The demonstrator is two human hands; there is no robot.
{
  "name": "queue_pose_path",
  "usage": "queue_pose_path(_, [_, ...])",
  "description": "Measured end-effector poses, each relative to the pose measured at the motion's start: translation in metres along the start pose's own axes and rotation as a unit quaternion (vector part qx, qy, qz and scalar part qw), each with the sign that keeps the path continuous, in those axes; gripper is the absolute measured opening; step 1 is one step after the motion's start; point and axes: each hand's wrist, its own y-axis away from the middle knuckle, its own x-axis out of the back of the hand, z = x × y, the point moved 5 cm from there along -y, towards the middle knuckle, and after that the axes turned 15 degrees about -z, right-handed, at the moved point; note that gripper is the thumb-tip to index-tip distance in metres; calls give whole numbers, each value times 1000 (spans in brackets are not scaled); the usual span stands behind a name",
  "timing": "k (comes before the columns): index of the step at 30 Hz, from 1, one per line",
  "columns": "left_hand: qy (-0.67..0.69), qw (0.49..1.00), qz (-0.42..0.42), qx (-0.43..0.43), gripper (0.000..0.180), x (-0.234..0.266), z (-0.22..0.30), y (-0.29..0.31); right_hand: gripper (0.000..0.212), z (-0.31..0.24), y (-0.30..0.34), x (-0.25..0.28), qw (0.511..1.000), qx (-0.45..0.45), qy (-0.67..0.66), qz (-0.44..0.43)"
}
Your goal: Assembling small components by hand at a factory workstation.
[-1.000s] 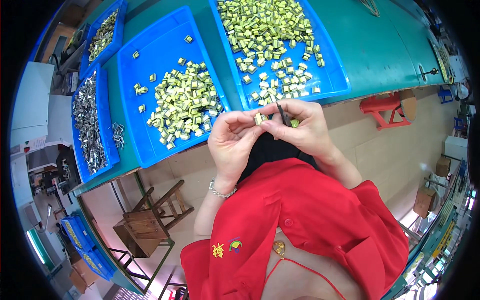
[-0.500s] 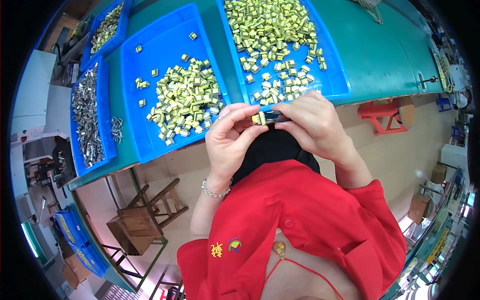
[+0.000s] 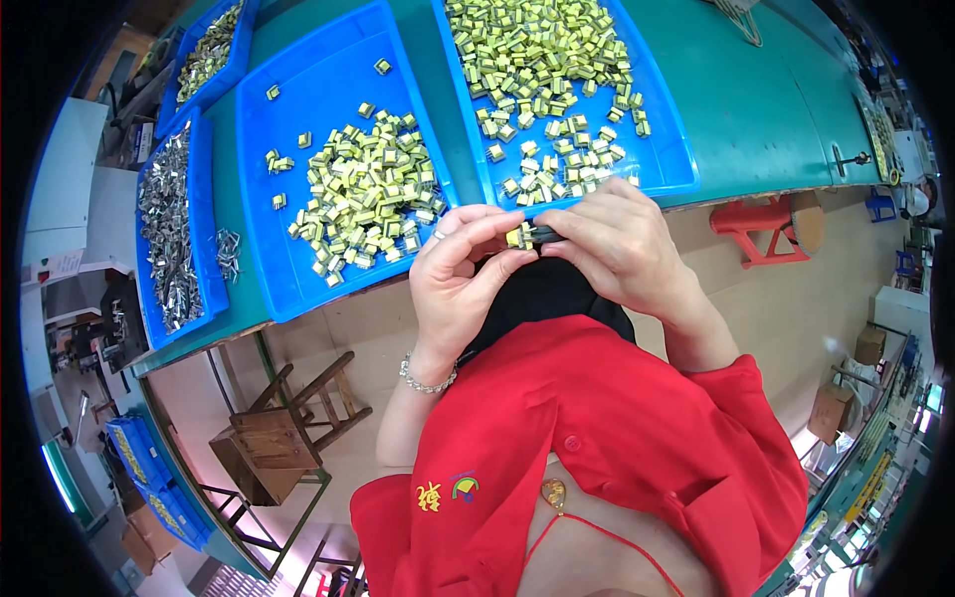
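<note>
Thumb and fingers of the left hand (image 3: 453,274) pinch a small yellow part (image 3: 519,237), the gap between them no wider than the part itself. Right beside that grip, the right hand (image 3: 622,244) closes around a dark tool (image 3: 544,235) whose end points left at the part; most of the tool is hidden by the fingers, and whether its end touches the part cannot be told. Both hands are above the person's black-clad lap (image 3: 542,289), close to the near edge of the green table (image 3: 736,109).

Just beyond the grip and to its left lies a blue tray (image 3: 318,85) with a heap of similar yellow pieces (image 3: 368,189) and several strays scattered apart from it. Beyond the grip and slightly to its right, a second tray (image 3: 652,159) holds a denser spread (image 3: 537,50) of them. Well to the left of the grip is a narrower tray (image 3: 209,229) filled with metal bits (image 3: 169,239), with a small pile of clips (image 3: 228,254) on the table near its right side. A silvery bracelet (image 3: 423,380) circles the wrist below the grip. Farther off, a wooden stool (image 3: 274,438) is down to the left of the grip, and a red stool (image 3: 751,229) to its right.
</note>
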Motion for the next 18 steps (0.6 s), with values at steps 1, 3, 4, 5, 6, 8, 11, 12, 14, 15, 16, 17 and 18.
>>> queue_pose_path(1, [0, 1000, 5, 2, 32, 0, 0, 0, 22, 0, 0, 0, 1000, -11, 6, -8])
queue_pose_path(3, [0, 1000, 11, 4, 32, 1, 0, 0, 22, 0, 3, 1, 1000, -13, 5, -5])
queue_pose_path(4, [-1, 1000, 8, 3, 32, 1, 0, 0, 22, 1, 4, 1, 1000, -16, 4, -2])
queue_pose_path(5, [-2, 1000, 5, 2, 32, 0, 0, 0, 22, 1, 4, 0, 1000, -17, 4, -2])
queue_pose_path(6, [-2, 1000, 5, 3, 32, 0, 0, 0, 21, 1, 5, -1, 1000, -17, 1, 6])
queue_pose_path(8, [-16, 1000, 2, -7, 32, 0, 1, 0, 21, 0, 5, 0, 1000, -16, -2, 13])
queue_pose_path(11, [-26, 1000, -4, -5, 31, -2, 2, -1, 19, 2, 4, 0, 999, -35, -2, -6])
queue_pose_path(12, [-27, 1000, -4, -4, 31, -2, 2, -2, 19, 2, 4, -1, 1000, -24, -2, -4])
queue_pose_path(14, [-53, 998, -16, -4, 31, -3, 3, -2, 19, 2, 5, -1, 1000, -13, -2, -2])
queue_pose_path(15, [-53, 998, -16, -4, 31, -3, 2, -2, 19, 1, 4, 0, 1000, -13, 1, 1])
queue_pose_path(16, [-50, 999, -14, -4, 30, -2, 1, -1, 19, 1, 4, 0, 1000, -12, 4, 4])
queue_pose_path(17, [-47, 999, -13, -4, 30, -2, 1, -1, 19, 1, 5, 1, 1000, -12, 4, 4])
queue_pose_path(18, [-47, 999, -13, -4, 30, -2, 1, -1, 19, 2, 6, 1, 1000, -17, 3, 3])
